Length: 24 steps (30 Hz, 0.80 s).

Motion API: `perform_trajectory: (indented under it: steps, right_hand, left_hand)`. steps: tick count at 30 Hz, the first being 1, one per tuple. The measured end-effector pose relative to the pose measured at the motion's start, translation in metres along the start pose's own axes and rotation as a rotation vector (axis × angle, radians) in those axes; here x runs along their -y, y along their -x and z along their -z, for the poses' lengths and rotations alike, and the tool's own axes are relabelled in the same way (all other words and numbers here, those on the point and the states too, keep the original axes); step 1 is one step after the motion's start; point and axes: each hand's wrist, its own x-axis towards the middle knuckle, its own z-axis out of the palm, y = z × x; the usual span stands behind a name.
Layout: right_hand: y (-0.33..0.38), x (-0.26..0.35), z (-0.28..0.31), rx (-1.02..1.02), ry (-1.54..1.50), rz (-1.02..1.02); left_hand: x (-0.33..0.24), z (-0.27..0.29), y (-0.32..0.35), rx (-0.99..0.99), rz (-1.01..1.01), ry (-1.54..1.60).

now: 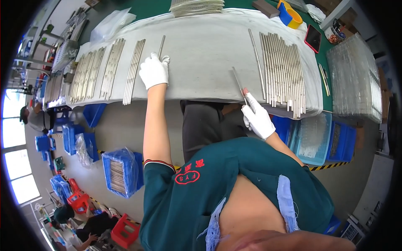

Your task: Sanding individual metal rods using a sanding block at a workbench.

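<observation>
My left hand (155,71), in a white glove, is closed round the lower part of a thin metal rod (162,44) over the cloth-covered table. Just left of it lies a narrow bundle of rods (134,71). My right hand (258,117), gloved with a bare fingertip showing, pinches another metal rod (238,80) near the table's front edge; this rod tilts up and to the left. Beyond that hand a single rod (256,60) lies apart, beside a wide row of rods (282,71). Further left are two more groups of rods (112,67).
White cloth (205,58) covers the table. At the back stand stacked clear trays (197,6), a blue-and-yellow tape dispenser (289,14) and a phone (313,38). Tall clear trays (354,77) rise at the right. Blue bins (341,142) sit below the table; people work behind at left.
</observation>
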Motion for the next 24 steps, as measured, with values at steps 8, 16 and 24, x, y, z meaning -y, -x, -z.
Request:
perform_trajectory:
  steps: [8, 16, 24]
  right_hand:
    - [0.000, 0.003, -0.008, 0.041, 0.174, 0.034]
    - [0.001, 0.001, 0.008, 0.026, 0.772, 0.125]
    - [0.003, -0.011, 0.023, -0.002, 1.126, 0.406]
  left_hand:
    - [-0.017, 0.004, 0.013, 0.116, -0.033, 0.135]
    - [-0.033, 0.051, 0.104, 0.873, 0.424, 1.590]
    - [-0.033, 0.055, 0.138, 0.985, 0.377, 1.302]
